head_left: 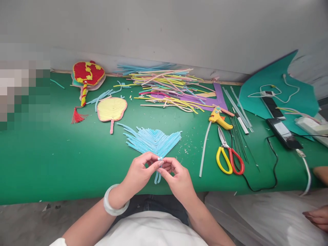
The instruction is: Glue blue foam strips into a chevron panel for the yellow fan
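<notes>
A leaf-shaped fan of light blue pipe cleaners (153, 139) lies at the table's front, its spread strips pointing away from me. At its narrow base my left hand (143, 169) pinches the blue stems between thumb and forefinger; a pale bangle circles that wrist. My right hand (176, 174) closes on the same spot from the other side, thumb and fingers touching the stems. A looped blue end hangs below my fingertips. The fingers partly hide the join.
Scissors (227, 153), a yellow glue gun (219, 118) and thin wires (239, 140) lie right. Behind are loose pipe cleaners (166, 80). A yellow fan (112, 109) and a red fan (88, 73) lie left. Phones (284, 133) and another person's hand (317, 218) are far right.
</notes>
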The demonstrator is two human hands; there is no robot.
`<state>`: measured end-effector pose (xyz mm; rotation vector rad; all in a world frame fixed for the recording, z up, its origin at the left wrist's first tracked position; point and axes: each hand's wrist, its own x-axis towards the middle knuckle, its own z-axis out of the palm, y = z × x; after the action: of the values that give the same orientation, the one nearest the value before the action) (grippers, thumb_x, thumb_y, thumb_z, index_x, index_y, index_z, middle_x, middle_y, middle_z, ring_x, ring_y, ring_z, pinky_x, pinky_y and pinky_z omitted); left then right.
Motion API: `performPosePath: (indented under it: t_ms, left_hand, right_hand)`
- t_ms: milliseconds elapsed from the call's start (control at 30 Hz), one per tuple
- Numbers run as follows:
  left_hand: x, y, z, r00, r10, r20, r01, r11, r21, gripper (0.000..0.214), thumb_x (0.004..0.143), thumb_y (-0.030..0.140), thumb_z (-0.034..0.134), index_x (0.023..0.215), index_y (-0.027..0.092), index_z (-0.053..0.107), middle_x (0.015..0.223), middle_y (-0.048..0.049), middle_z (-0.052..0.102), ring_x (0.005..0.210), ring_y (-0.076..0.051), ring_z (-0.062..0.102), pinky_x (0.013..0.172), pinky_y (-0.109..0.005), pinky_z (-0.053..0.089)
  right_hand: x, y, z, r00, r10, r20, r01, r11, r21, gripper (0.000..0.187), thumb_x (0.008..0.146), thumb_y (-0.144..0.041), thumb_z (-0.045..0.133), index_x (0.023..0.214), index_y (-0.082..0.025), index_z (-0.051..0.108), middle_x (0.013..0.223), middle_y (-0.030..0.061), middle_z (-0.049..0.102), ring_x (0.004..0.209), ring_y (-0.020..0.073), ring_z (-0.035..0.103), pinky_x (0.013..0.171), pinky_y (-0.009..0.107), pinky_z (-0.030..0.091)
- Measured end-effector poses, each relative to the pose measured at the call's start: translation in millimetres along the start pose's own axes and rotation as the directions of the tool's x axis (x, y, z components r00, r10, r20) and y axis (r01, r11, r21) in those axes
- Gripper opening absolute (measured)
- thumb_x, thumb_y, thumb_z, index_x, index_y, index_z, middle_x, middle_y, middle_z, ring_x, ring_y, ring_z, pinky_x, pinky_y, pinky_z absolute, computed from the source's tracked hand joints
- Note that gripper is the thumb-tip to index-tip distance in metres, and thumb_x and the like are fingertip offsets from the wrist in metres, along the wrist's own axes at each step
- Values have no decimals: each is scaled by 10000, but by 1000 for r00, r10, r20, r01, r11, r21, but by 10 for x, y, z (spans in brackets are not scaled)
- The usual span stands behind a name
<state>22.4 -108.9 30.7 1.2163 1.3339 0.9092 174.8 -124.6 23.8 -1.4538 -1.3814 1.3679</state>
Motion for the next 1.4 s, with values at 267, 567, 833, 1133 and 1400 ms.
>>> performPosePath:
  t_ms: [267,567,833,1133,1400]
  left_hand:
    - [7,-178,-175,923,281,-262,-199,933,302,177,899,350,623,915,222,746,832,-15,712,729,-147,638,698,-254,498]
    - [-15,-443,-706,842,489,-228,-104,563,820,240,976,338,535,1029,175,703,862,-41,672,771,-181,633,731,-305,497]
    - [-138,-367,-325,693,719,61,-425,338,839,232,916,123,618,1142,164,649,1128,-105,720,1071,-252,631,935,-418,445]
    - [-326,-472,29,698,586,412,-654,287,699,201,965,203,569,1138,183,669,1262,-65,697,1180,-219,606,1036,-408,340]
    - [-278,-522,38,714,555,426,-623,227,749,287,972,303,564,1225,198,651,1300,-75,674,1237,-226,566,1090,-412,292]
  right_hand:
    - [102,157,-106,984,139,-115,-127,986,105,280,812,-451,669,923,-195,686,800,32,721,657,154,656,656,292,544]
    - [296,288,-273,952,82,-294,-118,988,-104,348,849,-561,614,811,-216,598,787,35,686,677,176,641,620,289,489]
    - [377,402,-184,902,-251,-352,42,861,-506,246,917,-395,582,753,-212,590,816,26,565,768,177,544,726,319,462]
    - [411,446,-135,872,-326,-365,56,808,-587,211,943,-347,575,788,-205,587,814,27,584,797,192,554,777,347,440]
    - [410,445,-110,861,-352,-367,57,784,-618,216,952,-351,584,794,-204,592,808,18,600,794,189,566,786,347,405]
